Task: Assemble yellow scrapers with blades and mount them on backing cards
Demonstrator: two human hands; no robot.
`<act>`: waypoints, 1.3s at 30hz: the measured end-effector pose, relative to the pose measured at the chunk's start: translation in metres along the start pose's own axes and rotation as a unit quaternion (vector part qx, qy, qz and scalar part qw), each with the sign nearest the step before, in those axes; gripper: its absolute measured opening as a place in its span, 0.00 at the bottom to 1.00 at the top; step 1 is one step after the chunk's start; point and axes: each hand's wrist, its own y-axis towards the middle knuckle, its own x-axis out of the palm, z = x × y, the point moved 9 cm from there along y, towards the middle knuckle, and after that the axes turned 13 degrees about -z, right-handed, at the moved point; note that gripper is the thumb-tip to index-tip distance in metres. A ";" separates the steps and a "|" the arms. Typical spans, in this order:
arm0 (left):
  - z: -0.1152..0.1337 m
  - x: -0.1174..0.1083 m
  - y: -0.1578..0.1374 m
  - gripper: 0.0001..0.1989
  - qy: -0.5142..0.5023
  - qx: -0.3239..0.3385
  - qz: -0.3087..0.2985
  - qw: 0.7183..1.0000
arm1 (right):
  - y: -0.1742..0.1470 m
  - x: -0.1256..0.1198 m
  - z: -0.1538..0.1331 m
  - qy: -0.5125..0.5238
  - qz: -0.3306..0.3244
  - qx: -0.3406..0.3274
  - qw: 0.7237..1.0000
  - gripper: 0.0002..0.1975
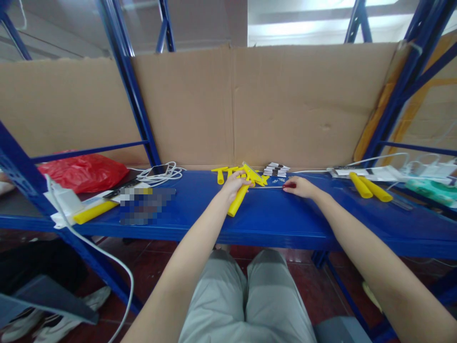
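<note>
My left hand [235, 185] is closed around a yellow scraper [238, 201], its tubular handle slanting down toward me and its wide head pointing away. Behind that hand lie several more yellow scrapers [220, 176], partly covered by it. My right hand [302, 186] has thumb and fingertips pinched together low over the blue shelf, at the right end of a thin pale strip [267, 187]. Whether the fingers grip this strip or something smaller is hidden. A small stack of black-and-white packets [276, 169] stands just beyond, with white lettering on a blue surface in front of it.
Two yellow handles [371, 188] lie at the right, near white cables and adapters. On the left are a coiled white cable [162, 175], a red plastic bag [85, 171] and another yellow handle [95, 211]. A cardboard panel [285, 105] backs the blue shelf [200, 219]; blue posts flank it.
</note>
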 end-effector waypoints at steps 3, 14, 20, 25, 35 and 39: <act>-0.002 -0.002 0.000 0.29 0.009 -0.015 0.003 1.000 | -0.001 0.004 -0.001 0.017 -0.019 -0.001 1.000 0.10; -0.003 -0.008 -0.003 0.31 0.038 -0.043 0.041 0.998 | -0.004 0.007 0.012 0.021 -0.060 0.010 0.998 0.09; -0.007 -0.009 -0.003 0.30 0.046 -0.052 0.041 0.997 | -0.016 -0.011 0.009 0.098 -0.045 -0.033 0.994 0.10; -0.014 -0.006 0.001 0.29 0.033 -0.069 0.015 0.997 | -0.019 -0.021 0.007 0.137 -0.004 -0.038 0.990 0.12; -0.020 0.004 0.003 0.30 0.026 -0.091 -0.024 0.995 | -0.018 -0.020 0.009 0.134 0.001 -0.033 0.990 0.10; -0.018 0.007 -0.002 0.29 0.036 -0.092 -0.018 0.995 | -0.018 -0.019 0.008 0.133 -0.007 -0.031 0.991 0.09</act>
